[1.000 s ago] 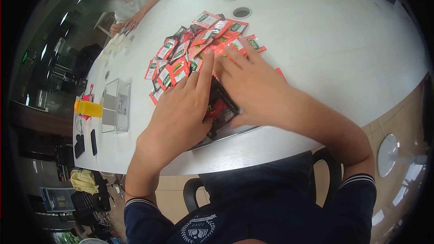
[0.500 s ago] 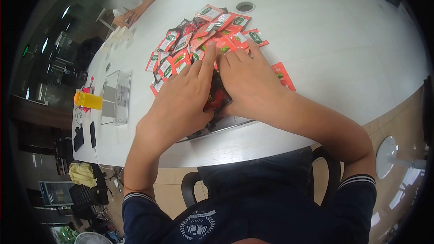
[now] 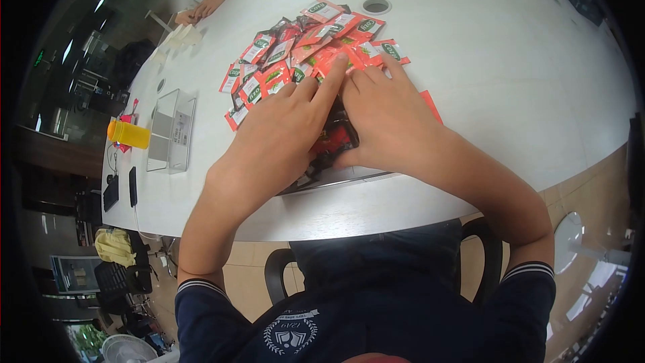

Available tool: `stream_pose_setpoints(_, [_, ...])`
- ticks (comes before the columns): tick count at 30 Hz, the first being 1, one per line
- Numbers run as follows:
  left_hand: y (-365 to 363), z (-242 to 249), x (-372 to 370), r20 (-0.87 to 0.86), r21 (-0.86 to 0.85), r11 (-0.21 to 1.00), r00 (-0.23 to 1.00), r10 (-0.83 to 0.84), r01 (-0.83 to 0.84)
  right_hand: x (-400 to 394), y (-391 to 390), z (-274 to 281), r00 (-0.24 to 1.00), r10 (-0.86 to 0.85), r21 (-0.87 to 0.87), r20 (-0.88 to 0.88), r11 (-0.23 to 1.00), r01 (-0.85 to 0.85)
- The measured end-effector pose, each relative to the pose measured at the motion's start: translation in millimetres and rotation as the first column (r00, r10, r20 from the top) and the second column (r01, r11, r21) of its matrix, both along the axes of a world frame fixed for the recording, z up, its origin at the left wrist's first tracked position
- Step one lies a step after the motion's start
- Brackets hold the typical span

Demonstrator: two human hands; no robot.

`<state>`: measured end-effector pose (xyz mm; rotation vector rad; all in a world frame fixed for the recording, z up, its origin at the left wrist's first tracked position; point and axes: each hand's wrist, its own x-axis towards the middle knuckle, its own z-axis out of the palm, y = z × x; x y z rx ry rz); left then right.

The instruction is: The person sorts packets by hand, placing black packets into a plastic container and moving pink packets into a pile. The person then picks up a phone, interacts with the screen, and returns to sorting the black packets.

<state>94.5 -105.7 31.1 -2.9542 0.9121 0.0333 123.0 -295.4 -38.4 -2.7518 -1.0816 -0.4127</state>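
Red and white sachets (image 3: 277, 79), several with a green label, lie in a loose heap on the white table, mixed with black ones. My left hand (image 3: 282, 121) reaches over the heap's near side, index finger stretched onto a red sachet. My right hand (image 3: 390, 117) lies close beside it, palm down, fingers spread and partly bent, thumb near the bottom. Between both hands, dark sachets with red print (image 3: 334, 138) show, touching the hands. Below them, a thin straight edge (image 3: 366, 178) shows, partly covered by my hands. What lies under the palms is hidden.
A clear plastic box (image 3: 171, 136) stands at the left, with a yellow bottle (image 3: 131, 134) beside it. Dark phone-like objects (image 3: 133, 187) lie nearer the table's left edge. Across the table, another person's hands (image 3: 198, 13) rest by some pale items. Round cable holes (image 3: 376, 6) are set in the table.
The view has shifted slightly. Both my hands stay over the heap's near side in much the same pose, a little further apart, with more of the dark sachets showing between them.
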Motion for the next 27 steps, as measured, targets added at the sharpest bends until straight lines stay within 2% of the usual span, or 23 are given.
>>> stream_pose_setpoints(4, [2,14,-4,-0.096,-0.08,0.996,0.995,0.03,-0.038,3,-6,-1,0.997,0.071,0.098,-0.032,0.993,-0.068])
stream_pose_setpoints(7, [20,23,-8,-0.171,-0.309,0.95,0.985,-0.009,-0.045,0,-7,3,0.994,0.102,0.175,-0.049,0.98,-0.092])
stream_pose_setpoints(10, [46,33,-27,-0.066,-0.368,0.929,0.998,0.013,-0.036,-2,-10,13,0.985,0.117,0.212,-0.13,0.973,-0.088])
stream_pose_setpoints(11, [52,32,-36,-0.1,-0.364,0.925,0.992,0.081,-0.113,-2,-12,20,0.978,0.131,0.23,-0.165,0.969,-0.091])
stream_pose_setpoints(12, [59,28,-42,-0.047,-0.351,0.929,0.993,0.108,-0.118,-2,-13,24,0.969,0.145,0.248,-0.201,0.964,-0.093])
stream_pose_setpoints(14, [75,12,-53,0.055,-0.327,0.935,0.985,0.165,-0.138,1,-16,27,0.971,0.197,0.283,-0.133,0.947,-0.153])
stream_pose_setpoints(18, [106,-26,-75,-0.092,-0.619,0.744,0.964,0.25,-0.252,-3,-11,53,0.963,0.265,0.437,0.045,0.862,-0.258])
stream_pose_setpoints(21, [111,-66,-93,-0.247,-0.726,0.613,0.95,0.189,-0.311,-26,-14,79,0.969,0.211,0.235,-0.129,0.956,-0.177])
stream_pose_setpoints(25, [92,-88,-100,-0.289,-0.779,0.527,0.94,0.179,-0.34,-44,14,69,0.9,0.187,-0.075,-0.394,0.969,-0.235])
stream_pose_setpoints(27, [83,-91,-99,-0.277,-0.793,0.51,0.942,0.187,-0.334,-38,29,61,0.877,0.211,-0.096,-0.432,0.956,-0.278])
